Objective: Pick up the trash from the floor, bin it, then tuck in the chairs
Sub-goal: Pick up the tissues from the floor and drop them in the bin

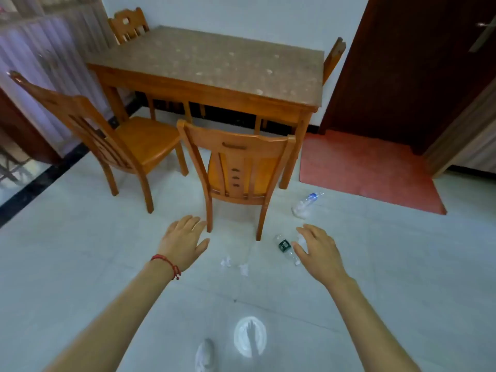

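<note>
Fingers spread, empty, on left hand (185, 241) and right hand (318, 249); pickup step beginning; next, right hand grasps nearest bottle (285, 247).

A pale tiled floor (80, 264) carries the litter: two crumpled paper scraps (226, 262) near its middle, a clear bottle with a dark label (285, 247) beside the nearer chair (236, 173), and a blue-capped bottle (307, 201) just short of a red mat (370, 167). A second chair (107, 135) and the wooden table (209, 65) stand on it too.
</note>
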### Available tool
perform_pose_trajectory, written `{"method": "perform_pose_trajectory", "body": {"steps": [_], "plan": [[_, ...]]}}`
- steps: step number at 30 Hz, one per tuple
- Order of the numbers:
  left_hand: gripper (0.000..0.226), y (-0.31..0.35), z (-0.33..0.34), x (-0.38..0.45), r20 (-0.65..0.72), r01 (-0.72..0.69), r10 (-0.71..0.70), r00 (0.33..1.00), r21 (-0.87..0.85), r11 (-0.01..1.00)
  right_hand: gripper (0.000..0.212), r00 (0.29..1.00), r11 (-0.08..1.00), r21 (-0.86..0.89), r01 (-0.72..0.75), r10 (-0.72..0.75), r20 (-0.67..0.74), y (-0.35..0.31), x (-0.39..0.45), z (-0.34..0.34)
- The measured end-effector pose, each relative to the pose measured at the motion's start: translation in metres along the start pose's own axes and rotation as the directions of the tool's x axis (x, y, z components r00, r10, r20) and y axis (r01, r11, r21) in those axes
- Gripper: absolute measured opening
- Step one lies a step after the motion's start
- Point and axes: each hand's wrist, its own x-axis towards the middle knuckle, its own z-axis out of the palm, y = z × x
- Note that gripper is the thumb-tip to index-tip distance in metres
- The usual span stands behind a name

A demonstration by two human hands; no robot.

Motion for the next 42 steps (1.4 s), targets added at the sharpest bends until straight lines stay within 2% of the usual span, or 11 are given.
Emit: {"method": "perform_pose_trajectory", "body": {"steps": [13,21,26,30,36,39,42], "plan": [[0.049,-0.053,0.045,0.116,0.127,-0.056,0.061,0.990,-0.041,0.998,0.045,0.995,0.997,0.017,-0.078,0.077,0.059,-0.017,0.105,0.053],[0.050,-0.067,0.099,0.163,0.211,0.002,0.026,0.977,-0.130,0.992,0.044,0.987,0.990,0.059,-0.124,0.118,0.106,-0.010,0.147,0.092],[0.052,-0.063,0.139,0.173,0.254,0.020,0.013,0.967,-0.128,0.992,0.040,0.987,0.982,0.123,-0.143,0.133,0.087,0.010,0.164,0.121],[0.063,-0.060,0.180,0.176,0.228,0.055,-0.015,0.974,-0.171,0.984,0.041,0.986,0.979,0.153,-0.133,0.115,0.121,0.030,0.183,0.156],[0.056,-0.056,0.245,0.176,0.245,0.118,-0.067,0.967,-0.203,0.972,0.044,0.972,0.969,0.186,-0.161,0.123,0.201,0.058,0.198,0.222],[0.044,-0.057,0.285,0.178,0.246,0.144,-0.088,0.965,-0.220,0.965,0.044,0.964,0.957,0.223,-0.183,0.131,0.230,0.068,0.204,0.259],[0.045,-0.060,0.328,0.183,0.262,0.166,-0.102,0.960,-0.234,0.958,0.044,0.959,0.955,0.230,-0.185,0.123,0.256,0.079,0.214,0.299]]}}
